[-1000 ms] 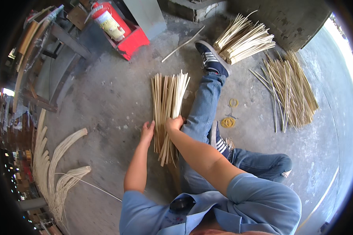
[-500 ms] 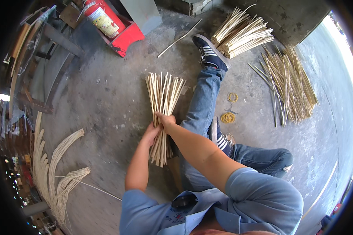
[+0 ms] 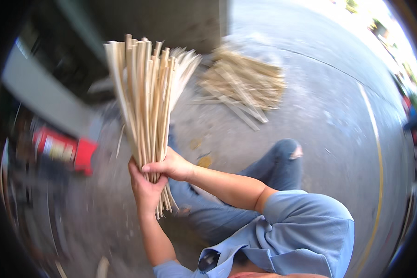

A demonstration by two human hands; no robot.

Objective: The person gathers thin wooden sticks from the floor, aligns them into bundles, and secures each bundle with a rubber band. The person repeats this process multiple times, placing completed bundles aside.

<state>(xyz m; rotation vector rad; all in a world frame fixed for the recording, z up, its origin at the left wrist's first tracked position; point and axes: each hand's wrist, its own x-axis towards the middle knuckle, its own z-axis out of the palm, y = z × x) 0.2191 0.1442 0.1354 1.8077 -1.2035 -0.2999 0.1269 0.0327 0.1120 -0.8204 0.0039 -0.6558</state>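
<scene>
Sticks (image 3: 145,104) fill my left hand (image 3: 146,187) and right hand (image 3: 172,165), both wrapped round them, so I think I'm bunching them, and the next move needs a steady squeeze.

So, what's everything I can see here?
Stick bundle: one, tan, raised, left of centre
Stick pile: one, tan, floor beyond
Other sticks: uncountable, whitish, partly behind bundle
Fire extinguisher: one, red, far left
Stand: one, red, beside extinguisher
Blurred spots: two, yellowish, floor, right of bundle
Line: one, yellow, far right
Floor: one, grey, all around
Jeans: one pair, blue, lower centre
Shirt: one, light blue, bottom
Left hand, right hand: two, bare, fingers around bundle
</scene>
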